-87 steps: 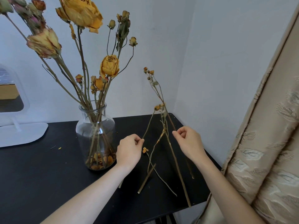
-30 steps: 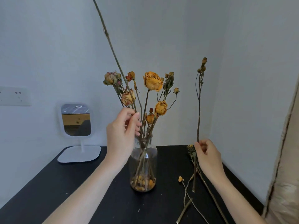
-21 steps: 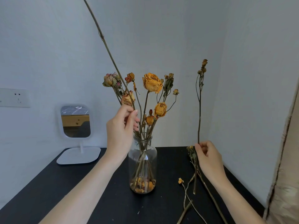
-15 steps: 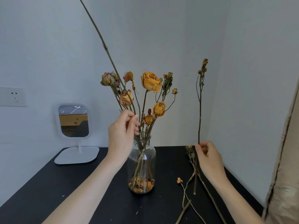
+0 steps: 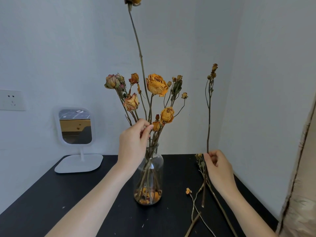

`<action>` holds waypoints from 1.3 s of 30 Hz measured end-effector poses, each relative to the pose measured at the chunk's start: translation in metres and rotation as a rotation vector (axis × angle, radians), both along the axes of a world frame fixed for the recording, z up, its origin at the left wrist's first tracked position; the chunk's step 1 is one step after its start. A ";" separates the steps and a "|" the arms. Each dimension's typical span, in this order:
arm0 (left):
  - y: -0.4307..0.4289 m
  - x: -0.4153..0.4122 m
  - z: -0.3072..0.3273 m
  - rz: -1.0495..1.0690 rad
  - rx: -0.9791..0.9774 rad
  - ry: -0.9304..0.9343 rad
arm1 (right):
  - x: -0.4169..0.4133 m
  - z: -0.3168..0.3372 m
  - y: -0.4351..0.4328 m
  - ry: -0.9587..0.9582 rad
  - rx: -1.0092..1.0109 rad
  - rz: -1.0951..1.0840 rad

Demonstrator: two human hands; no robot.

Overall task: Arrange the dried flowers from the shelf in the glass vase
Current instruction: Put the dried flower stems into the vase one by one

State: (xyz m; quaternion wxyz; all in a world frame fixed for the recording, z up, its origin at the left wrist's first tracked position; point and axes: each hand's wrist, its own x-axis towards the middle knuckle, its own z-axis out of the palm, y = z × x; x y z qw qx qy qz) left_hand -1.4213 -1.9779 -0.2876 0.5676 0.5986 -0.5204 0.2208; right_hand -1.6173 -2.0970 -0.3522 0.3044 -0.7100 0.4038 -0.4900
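Head view: the left hand [image 5: 133,147], pinching a tall rose stem [image 5: 139,53], now holds it more upright in the glass vase [image 5: 148,177]; the right hand [image 5: 218,166] pinches a budded sprig [image 5: 209,108], likely next.

Clear glossy glass vase [image 5: 149,170], matt black tabletop [image 5: 51,202], perhaps plastic mirror frame [image 5: 56,127]

The black table [image 5: 51,202] carries a glass vase [image 5: 148,177] near its middle and a white-footed mirror [image 5: 79,163] at the back left. Loose stems [image 5: 192,224] lie on the right, beside a small orange bud [image 5: 188,191]. Pale specks [image 5: 63,207] dot the top.
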 end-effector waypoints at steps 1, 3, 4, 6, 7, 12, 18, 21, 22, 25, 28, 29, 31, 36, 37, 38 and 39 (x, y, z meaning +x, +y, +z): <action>-0.001 0.000 0.001 0.019 0.000 -0.019 | 0.000 0.000 0.000 0.002 0.002 0.002; -0.001 0.001 0.004 0.054 0.009 -0.052 | 0.000 0.000 -0.001 0.003 0.007 0.002; -0.001 0.001 0.005 0.069 0.014 -0.065 | 0.000 0.000 -0.002 0.004 0.006 -0.001; 0.000 0.001 0.007 0.096 0.024 -0.084 | -0.001 0.000 -0.002 0.006 -0.001 -0.008; 0.001 0.001 0.008 0.105 0.029 -0.093 | -0.001 -0.001 -0.002 0.007 -0.003 -0.009; 0.004 0.004 0.016 0.117 0.030 -0.113 | 0.000 -0.002 -0.002 0.013 0.003 -0.009; 0.002 0.003 0.009 0.155 0.123 -0.155 | 0.003 -0.003 -0.002 0.009 0.009 -0.002; 0.002 0.004 0.004 0.172 0.125 -0.148 | 0.003 -0.004 -0.002 0.007 0.017 0.000; 0.001 0.005 0.002 0.177 0.137 -0.146 | 0.003 -0.005 -0.002 0.004 0.016 0.000; -0.001 0.006 -0.009 0.185 0.251 -0.118 | 0.004 -0.005 -0.002 0.003 0.015 0.000; 0.000 0.006 -0.022 0.168 0.315 -0.045 | 0.004 -0.007 -0.002 0.010 0.013 -0.001; 0.000 0.006 -0.023 0.160 0.307 -0.031 | 0.004 -0.007 -0.002 0.013 0.010 -0.003; 0.002 0.003 -0.017 0.126 0.248 0.000 | 0.003 -0.007 -0.003 0.012 0.003 -0.008; 0.013 -0.010 0.017 -0.028 -0.057 0.097 | 0.005 -0.008 -0.004 0.013 0.005 -0.010; 0.015 -0.013 0.021 -0.059 -0.109 0.111 | 0.006 -0.009 -0.004 0.014 0.008 -0.009; 0.017 -0.014 0.023 -0.086 -0.141 0.127 | 0.006 -0.009 -0.004 0.015 0.012 -0.007; 0.018 -0.015 0.025 -0.104 -0.152 0.145 | 0.007 -0.010 -0.004 0.013 0.016 -0.005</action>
